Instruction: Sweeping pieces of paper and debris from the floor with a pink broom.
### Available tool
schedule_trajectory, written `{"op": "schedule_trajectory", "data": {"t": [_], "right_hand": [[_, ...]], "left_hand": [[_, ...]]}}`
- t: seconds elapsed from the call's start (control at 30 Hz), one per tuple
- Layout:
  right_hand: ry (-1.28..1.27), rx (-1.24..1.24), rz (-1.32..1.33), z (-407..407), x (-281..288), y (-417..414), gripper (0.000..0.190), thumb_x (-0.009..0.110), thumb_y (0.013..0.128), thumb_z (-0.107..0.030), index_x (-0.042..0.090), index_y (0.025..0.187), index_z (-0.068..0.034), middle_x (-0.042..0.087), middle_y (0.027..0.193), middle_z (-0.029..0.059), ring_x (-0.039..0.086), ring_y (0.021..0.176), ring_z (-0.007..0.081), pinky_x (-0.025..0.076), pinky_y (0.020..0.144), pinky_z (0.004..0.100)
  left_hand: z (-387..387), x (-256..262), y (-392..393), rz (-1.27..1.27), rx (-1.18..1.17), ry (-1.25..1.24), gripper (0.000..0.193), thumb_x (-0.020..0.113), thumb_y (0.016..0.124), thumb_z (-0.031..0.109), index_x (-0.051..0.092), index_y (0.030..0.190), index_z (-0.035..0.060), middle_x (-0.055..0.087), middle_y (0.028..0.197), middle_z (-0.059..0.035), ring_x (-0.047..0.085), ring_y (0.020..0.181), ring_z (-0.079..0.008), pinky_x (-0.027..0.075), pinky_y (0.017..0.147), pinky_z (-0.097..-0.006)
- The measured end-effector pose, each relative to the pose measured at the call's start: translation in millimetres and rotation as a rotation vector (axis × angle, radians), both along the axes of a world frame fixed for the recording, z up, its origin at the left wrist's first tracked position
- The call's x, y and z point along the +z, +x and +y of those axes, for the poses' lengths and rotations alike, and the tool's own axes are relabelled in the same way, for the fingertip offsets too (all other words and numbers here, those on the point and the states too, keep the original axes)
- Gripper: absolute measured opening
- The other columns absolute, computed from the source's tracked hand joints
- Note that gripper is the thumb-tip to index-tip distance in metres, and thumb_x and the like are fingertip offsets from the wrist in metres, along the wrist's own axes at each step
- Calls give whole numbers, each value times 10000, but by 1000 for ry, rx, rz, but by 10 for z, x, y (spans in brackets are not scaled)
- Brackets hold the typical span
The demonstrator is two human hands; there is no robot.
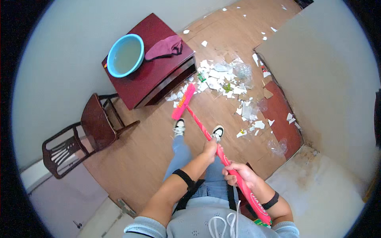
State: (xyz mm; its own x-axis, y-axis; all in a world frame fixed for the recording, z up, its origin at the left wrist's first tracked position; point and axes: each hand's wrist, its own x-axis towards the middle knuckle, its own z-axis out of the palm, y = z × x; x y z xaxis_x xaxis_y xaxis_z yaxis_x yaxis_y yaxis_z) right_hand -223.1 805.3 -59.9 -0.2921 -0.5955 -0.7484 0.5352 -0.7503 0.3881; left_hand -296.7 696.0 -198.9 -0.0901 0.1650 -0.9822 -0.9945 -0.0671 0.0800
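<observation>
A pink broom handle point(199, 123) runs diagonally from beside my right forearm down to the floor. My left hand point(211, 149) grips it about midway, and my right hand point(242, 175) is closed around it higher up. At the far end, the pink broom head point(184, 101) with some orange bristles sits near my left shoe point(179, 127) and the table's front. Beyond it lies a pile of torn white scraps point(218, 77), mixed with clear plastic point(242, 71), a green wrapper point(201, 78) and a green leaf point(227, 87).
A dark red table point(153, 28) holds a blue basin point(110, 59) of cloudy water and a purple cloth point(163, 47). A wooden chair point(96, 125) stands at left. More scraps point(259, 124) lie by a red floor patch point(276, 104) along the right wall point(324, 74).
</observation>
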Motion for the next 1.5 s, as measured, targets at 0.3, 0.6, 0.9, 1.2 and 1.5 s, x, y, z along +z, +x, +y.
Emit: {"op": "schedule_trajectory", "data": {"t": [0.3, 0.6, 0.9, 1.2, 1.5], "right_hand": [[-27, 336, 153, -428, -753, -407, 118, 510, 835, -195, 439, 927, -175, 442, 587, -20, 373, 386, 61, 302, 332, 179], [80, -35, 116, -235, -1911, -535, 71, 492, 786, -64, 445, 819, -107, 420, 567, -26, 351, 371, 64, 278, 306, 186], [371, -160, 72, 558, -939, -239, 184, 470, 847, -158, 430, 1027, -144, 454, 625, 11, 358, 387, 70, 278, 313, 193], [332, -159, 15, 517, -395, -25, 180, 468, 852, -162, 441, 1031, -157, 456, 633, 32, 369, 402, 80, 279, 327, 196], [152, -295, 5, 482, -1341, -634, 101, 463, 860, -220, 428, 884, -128, 443, 574, -5, 360, 354, 70, 275, 292, 202]], "left_hand": [[-814, -459, -40, 60, 306, -180, 322, 411, 871, 369, 422, 785, 59, 456, 609, -63, 491, 584, -218, 481, 629, -392], [-90, -1079, -426, 73, -257, -342, 175, 378, 814, 181, 468, 786, 33, 490, 640, -119, 531, 579, -238, 435, 487, -421], [860, -1248, -103, 398, -579, -79, 444, 458, 791, 118, 256, 1157, -32, 530, 826, -172, 573, 694, -267, 484, 490, -362], [813, -32, 10, 349, -299, -48, 133, 412, 873, 202, 418, 898, 72, 448, 625, -45, 465, 468, -146, 421, 408, -317], [686, -1349, -712, 310, -611, -127, 228, 396, 852, 244, 455, 819, 26, 513, 612, -99, 526, 510, -191, 448, 434, -346]]}}
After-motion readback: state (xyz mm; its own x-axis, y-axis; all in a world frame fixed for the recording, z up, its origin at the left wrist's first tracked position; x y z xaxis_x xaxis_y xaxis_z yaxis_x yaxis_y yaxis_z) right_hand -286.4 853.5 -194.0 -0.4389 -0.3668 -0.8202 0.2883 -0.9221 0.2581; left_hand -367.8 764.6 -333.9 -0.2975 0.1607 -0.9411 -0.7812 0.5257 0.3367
